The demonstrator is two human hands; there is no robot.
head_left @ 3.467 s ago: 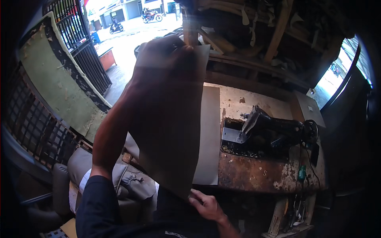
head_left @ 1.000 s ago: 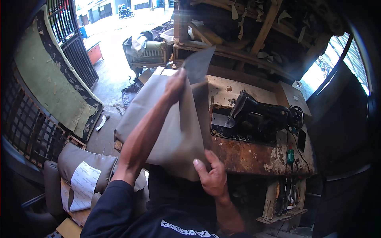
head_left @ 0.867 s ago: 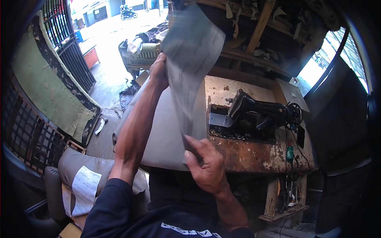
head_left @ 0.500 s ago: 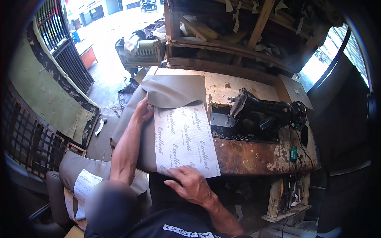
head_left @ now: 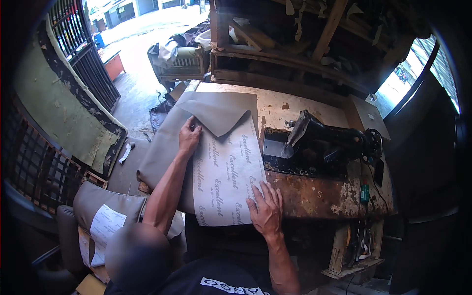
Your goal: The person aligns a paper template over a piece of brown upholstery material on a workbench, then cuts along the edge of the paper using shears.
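A sheet of grey-brown leatherette (head_left: pixel 228 191) lies on the table with its white printed backing facing up. Its far end is folded over, so a grey flap (head_left: pixel 216 110) shows the smooth side. At the left edge of the sheet, beside that fold, my left hand (head_left: pixel 189 137) is closed, fingers curled against the material at the edge; the fingertips are partly hidden. Fingers spread, my right hand (head_left: pixel 266 207) rests flat over the near right edge of the sheet. More grey-brown leatherette (head_left: pixel 160 142) spreads beneath and to the left, draping over the table's left side.
A black sewing machine (head_left: pixel 329 142) is set into the worn table (head_left: pixel 305 194) on the right. An open drawer with tools (head_left: pixel 361 241) hangs below. A grey cushion (head_left: pixel 98 196) sits at the lower left. Wooden shelving (head_left: pixel 275 64) stands behind, with a cardboard box (head_left: pixel 366 115) at the far right.
My right hand has moved right and forward, flattening onto the sheet's right edge. The folded flap has shifted into a pointed shape, and my left hand has moved slightly along its edge.
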